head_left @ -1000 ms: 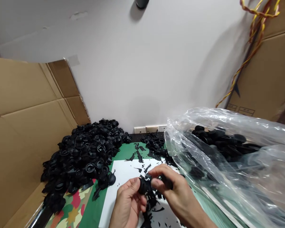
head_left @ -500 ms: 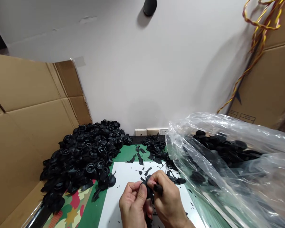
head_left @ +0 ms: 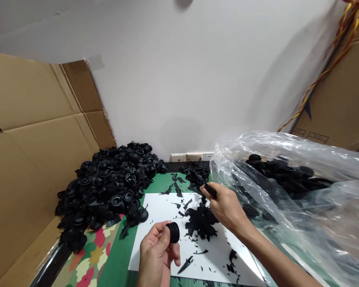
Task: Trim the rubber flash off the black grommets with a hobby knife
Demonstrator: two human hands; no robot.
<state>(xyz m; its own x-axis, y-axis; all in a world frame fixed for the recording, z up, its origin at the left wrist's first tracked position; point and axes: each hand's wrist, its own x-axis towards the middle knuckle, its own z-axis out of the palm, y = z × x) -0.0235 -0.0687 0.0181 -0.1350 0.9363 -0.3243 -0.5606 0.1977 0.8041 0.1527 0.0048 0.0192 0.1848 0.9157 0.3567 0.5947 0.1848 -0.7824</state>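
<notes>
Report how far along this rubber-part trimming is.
Done, apparently: a large heap of black ribbed parts lies at the left, and black offcuts litter the white sheet. In hand: the left hand grips one ribbed part, and the right hand holds a dark tool. Left: the clear bag holds many more parts.

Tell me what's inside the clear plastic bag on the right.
The clear plastic bag holds black ribbed rubber parts, heaped near its top. Crumpled, glaring film hides how far down they go.

parts heap (head_left: 107, 191) lies left of the sheet (head_left: 164, 255), bag (head_left: 302, 199) right, scrap pile (head_left: 202, 223) on the sheet.
</notes>
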